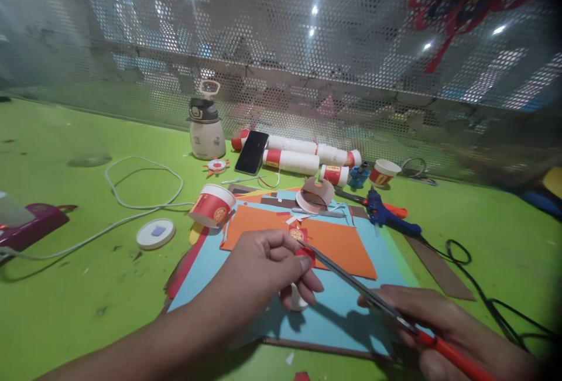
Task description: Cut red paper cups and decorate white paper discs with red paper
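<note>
My left hand [267, 270] is closed around a small red-and-white paper cup piece [299, 296], pinching it over the blue paper sheet [338, 316]. Gripped in my right hand [443, 325] is a pair of red-handled scissors [364, 293], and their blades reach up-left to the cup piece at my left fingertips. An orange paper sheet [333, 240] lies just beyond both hands, with a small red-and-yellow cutout [297, 233] on it.
A tipped red-and-white cup [213, 205] lies left of the orange sheet. Stacked cups [307, 155], a phone [252, 152] and a white bottle [206, 126] sit at the back. A blue glue gun [386, 214] with its black cord [483, 287] is at right; a white cable [144, 194] and round lid [155, 233] at left.
</note>
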Demonstrator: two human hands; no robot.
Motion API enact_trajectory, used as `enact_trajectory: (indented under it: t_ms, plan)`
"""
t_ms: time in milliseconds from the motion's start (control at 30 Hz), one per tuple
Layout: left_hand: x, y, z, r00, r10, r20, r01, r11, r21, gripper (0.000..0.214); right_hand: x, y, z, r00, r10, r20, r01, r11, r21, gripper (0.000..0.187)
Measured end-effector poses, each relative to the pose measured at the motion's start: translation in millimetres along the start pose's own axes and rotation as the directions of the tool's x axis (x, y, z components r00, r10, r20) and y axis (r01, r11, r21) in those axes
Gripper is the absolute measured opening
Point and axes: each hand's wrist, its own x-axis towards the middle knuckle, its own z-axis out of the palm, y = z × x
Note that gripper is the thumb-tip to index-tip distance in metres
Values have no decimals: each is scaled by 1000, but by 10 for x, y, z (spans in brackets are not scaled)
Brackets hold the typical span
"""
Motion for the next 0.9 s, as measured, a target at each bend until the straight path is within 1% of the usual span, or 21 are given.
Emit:
enact_trajectory:
  t_ms: [100,233,467,667,800,900]
  plan:
    - [-12,-5,-2,1000,-1,5,1,1000,1,23,-7,13,-3,1000,-18,-2,18,1000,-2,54]
    - [-17,2,6,1000,-8,4,8,1000,2,24,1,-4,-9,1000,-10,-1,10,1000,-3,51]
    - [-19,8,15,1000,-18,4,18,1000,0,25,44,-57,-2,999,-31,38,31,999,-18,48]
    - [5,-12,-2,1000,-2,22,2,1000,-9,25,44,22,28,998,-64,21,65,997,-30,49]
    - [5,-20,-22,999,4,40,-4,1000,-10,25,56,84,35,992,-104,64,106,994,-19,48]
    - [1,-15,-21,1000,11,28,-10,1000,-6,25,63,97,35,990,-122,73,125,991,-41,46]
